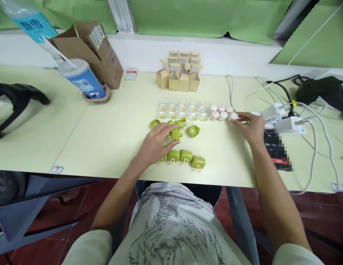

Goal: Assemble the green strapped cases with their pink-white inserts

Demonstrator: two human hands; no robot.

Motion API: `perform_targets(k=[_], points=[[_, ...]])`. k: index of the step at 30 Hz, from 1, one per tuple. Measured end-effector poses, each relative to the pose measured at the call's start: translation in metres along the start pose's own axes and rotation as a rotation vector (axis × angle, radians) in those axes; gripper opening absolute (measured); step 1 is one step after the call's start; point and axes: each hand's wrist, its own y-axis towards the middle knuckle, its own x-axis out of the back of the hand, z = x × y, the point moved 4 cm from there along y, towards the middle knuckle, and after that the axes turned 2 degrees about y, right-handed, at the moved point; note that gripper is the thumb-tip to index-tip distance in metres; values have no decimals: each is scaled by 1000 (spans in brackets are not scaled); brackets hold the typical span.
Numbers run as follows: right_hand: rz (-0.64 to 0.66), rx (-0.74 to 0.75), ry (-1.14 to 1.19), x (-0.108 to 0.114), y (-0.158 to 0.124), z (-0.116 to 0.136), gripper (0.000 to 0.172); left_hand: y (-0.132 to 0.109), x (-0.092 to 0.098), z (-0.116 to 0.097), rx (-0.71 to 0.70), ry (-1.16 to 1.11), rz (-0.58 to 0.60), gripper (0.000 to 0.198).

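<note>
My left hand [156, 143] has its thumb and fingers around a small green plastic case piece [176, 134], held above the table. Close by lie other green pieces, among them an open shell [193, 131] to the right and another open shell [154, 123] at the left. Nearer me is a row of rounded green cases [186, 156] with pale yellow loops, partly covered by my left hand. My right hand [251, 127] pinches a small whitish cylinder [233, 116] at the right end of two rows of pale pink and white cylinders [222, 116].
Clear plastic cups [184, 110] with yellow stickers stand in two rows behind the green pieces. Open small cardboard boxes [184, 79] are farther back. A phone [276, 147], white chargers [290, 125] and cables are at right. A blue cup [84, 81] and a large carton [105, 55] stand left.
</note>
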Motion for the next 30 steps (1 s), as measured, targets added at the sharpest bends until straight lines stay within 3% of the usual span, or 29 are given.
perform_targets(k=[7,13,20,24,27,28,30], points=[[-36,37,10,-20,-10,-3,42,0,-11,-2,17,7,115,49],[-41,64,46,-23,-9,-8,44,2,-21,-1,15,63,245,45],[-4,74,50,-24,-8,-11,45,1,-31,1,-30,145,228,39],[1,56,99,-20,-4,-14,53,1,-15,-2,-46,128,223,34],[-55,82,117,2,-16,5,51,0,3,-9,-44,60,280,27],[-45,139,106,10,-26,18,38,-1,8,-13,-49,30,309,25],[236,296,88,14,-58,54,24,-3,11,-23,-79,-7,367,24]])
